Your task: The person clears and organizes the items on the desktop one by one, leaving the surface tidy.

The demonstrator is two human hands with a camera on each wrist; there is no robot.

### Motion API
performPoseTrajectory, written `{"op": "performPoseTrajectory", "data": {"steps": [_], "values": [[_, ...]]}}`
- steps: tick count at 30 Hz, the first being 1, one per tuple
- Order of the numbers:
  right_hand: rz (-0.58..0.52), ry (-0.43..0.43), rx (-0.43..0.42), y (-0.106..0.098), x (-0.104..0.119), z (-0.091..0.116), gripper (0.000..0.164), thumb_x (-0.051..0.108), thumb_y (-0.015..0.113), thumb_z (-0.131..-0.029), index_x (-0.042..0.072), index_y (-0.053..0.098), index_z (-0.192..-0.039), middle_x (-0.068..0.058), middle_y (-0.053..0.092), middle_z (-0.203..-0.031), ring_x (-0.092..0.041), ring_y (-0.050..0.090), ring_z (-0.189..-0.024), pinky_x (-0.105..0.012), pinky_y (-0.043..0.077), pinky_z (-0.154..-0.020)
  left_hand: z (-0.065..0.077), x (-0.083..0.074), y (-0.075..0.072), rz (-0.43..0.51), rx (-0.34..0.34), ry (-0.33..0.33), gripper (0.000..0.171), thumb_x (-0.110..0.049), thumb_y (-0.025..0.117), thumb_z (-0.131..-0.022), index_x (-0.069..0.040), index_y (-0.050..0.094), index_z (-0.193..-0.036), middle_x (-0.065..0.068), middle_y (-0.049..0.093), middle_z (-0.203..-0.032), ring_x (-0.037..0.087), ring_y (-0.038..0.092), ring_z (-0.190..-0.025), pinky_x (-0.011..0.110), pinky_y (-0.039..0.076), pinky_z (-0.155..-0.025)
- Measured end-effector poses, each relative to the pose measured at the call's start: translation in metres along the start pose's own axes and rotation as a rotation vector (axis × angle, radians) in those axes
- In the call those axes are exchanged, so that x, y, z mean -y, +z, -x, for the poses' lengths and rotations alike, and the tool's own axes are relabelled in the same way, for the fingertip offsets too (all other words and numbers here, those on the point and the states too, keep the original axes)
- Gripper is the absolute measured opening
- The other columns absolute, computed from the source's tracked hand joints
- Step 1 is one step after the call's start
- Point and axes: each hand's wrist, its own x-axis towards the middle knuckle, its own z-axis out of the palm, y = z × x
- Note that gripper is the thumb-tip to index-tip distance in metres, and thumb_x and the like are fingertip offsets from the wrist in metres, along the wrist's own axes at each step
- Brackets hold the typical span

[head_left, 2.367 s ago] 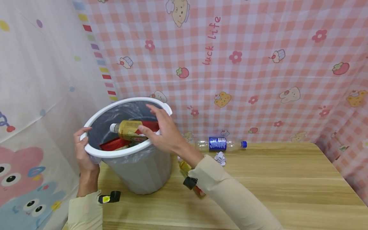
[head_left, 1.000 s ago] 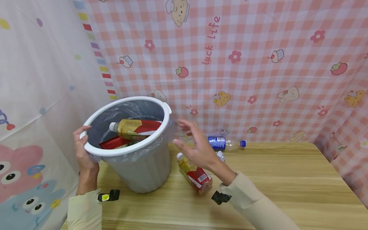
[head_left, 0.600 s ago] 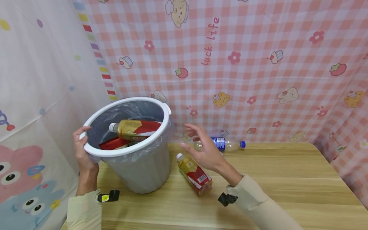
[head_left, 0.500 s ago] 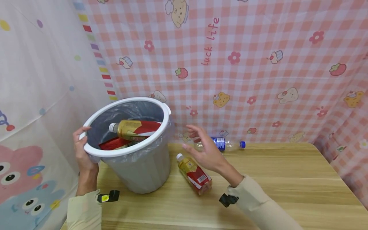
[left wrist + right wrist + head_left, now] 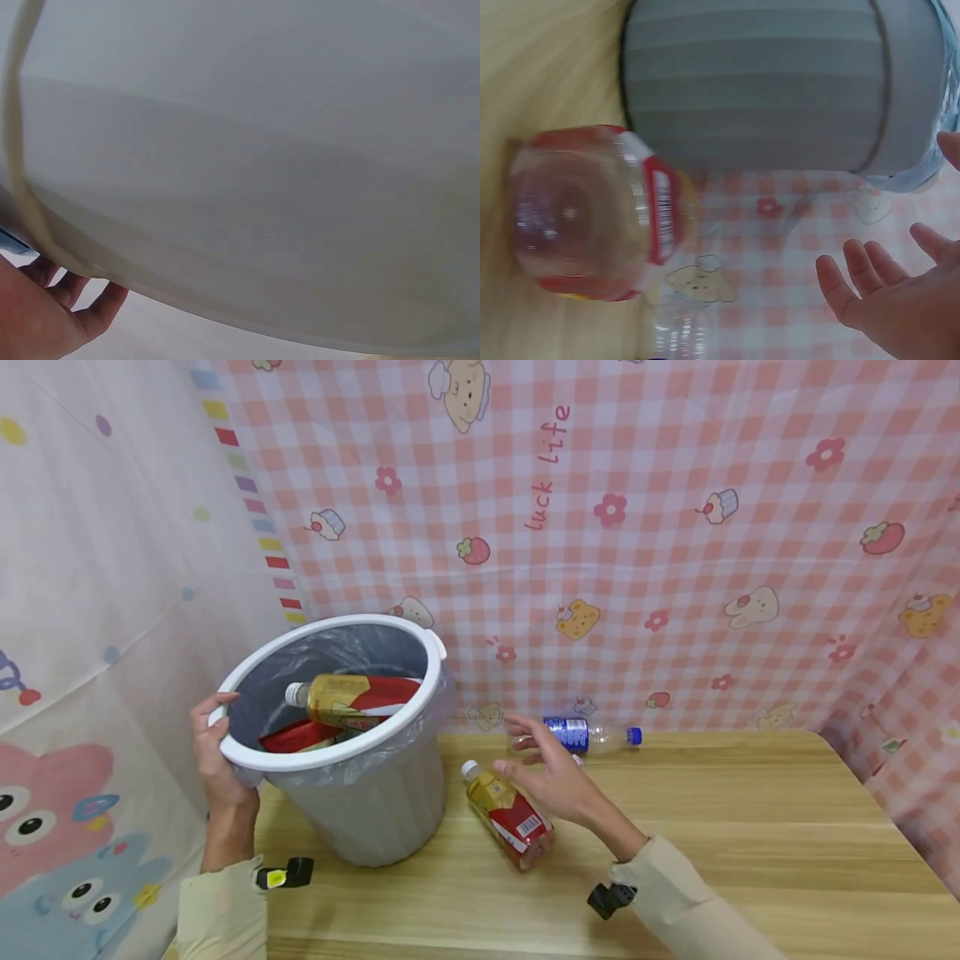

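Observation:
My left hand (image 5: 219, 764) grips the white rim of a grey waste bin (image 5: 375, 814), which leans toward the left on the table. Inside its plastic liner lie a bottle with a red and yellow label (image 5: 363, 697) and a red packet (image 5: 298, 737). My right hand (image 5: 558, 778) hovers with loosely bent, spread fingers and holds nothing. Just below and left of it, a second bottle (image 5: 512, 818) of the same kind lies on its side, white cap toward the bin. In the right wrist view this bottle's base (image 5: 574, 214) faces the camera, apart from the fingers (image 5: 836, 289).
Behind my right hand, a clear bottle (image 5: 573, 735) with blue label and cap lies along the back of the wooden table (image 5: 735, 835). A bit of crumpled paper (image 5: 577, 761) peeks out beside the hand. Checked cloth (image 5: 675, 568) hangs behind the table.
My right hand has left the bottle inside the bin, moved right, and sunk toward the bottle on the table. My left hand stays on the rim.

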Motion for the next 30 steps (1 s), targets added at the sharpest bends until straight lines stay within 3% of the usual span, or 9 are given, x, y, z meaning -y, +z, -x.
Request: {"op": "performPoseTrajectory", "data": {"steps": [14, 19, 30], "values": [[-0.024, 0.134, 0.082, 0.009, -0.033, 0.016, 0.071, 0.029, 0.071, -0.09, 0.018, 0.036, -0.15, -0.014, 0.042, -0.145, -0.035, 0.045, -0.128, -0.056, 0.04, -0.102, -0.001, 0.0, -0.001, -0.024, 0.002, 0.005, 0.031, -0.01, 0.035, -0.093, -0.004, 0.058, -0.112, 0.013, 0.055, -0.119, 0.022, 0.054, -0.107, 0.025, 0.043, -0.09], [-0.04, 0.166, 0.085, 0.014, -0.042, 0.02, 0.074, 0.029, 0.074, -0.088, 0.022, 0.035, -0.15, -0.015, 0.041, -0.145, -0.038, 0.045, -0.129, -0.058, 0.04, -0.102, -0.001, 0.0, -0.001, -0.045, 0.003, 0.006, 0.031, -0.011, 0.035, -0.093, -0.005, 0.058, -0.112, 0.013, 0.054, -0.12, 0.022, 0.054, -0.108, 0.025, 0.043, -0.09], [-0.042, 0.236, 0.084, 0.024, -0.052, 0.03, 0.08, 0.025, 0.078, -0.083, 0.018, 0.036, -0.15, -0.023, 0.039, -0.146, -0.043, 0.048, -0.124, -0.061, 0.043, -0.095, -0.002, 0.003, -0.003, -0.073, 0.004, 0.029, 0.031, -0.013, 0.036, -0.093, -0.008, 0.06, -0.112, 0.016, 0.054, -0.122, 0.025, 0.053, -0.11, 0.026, 0.043, -0.091]]}}
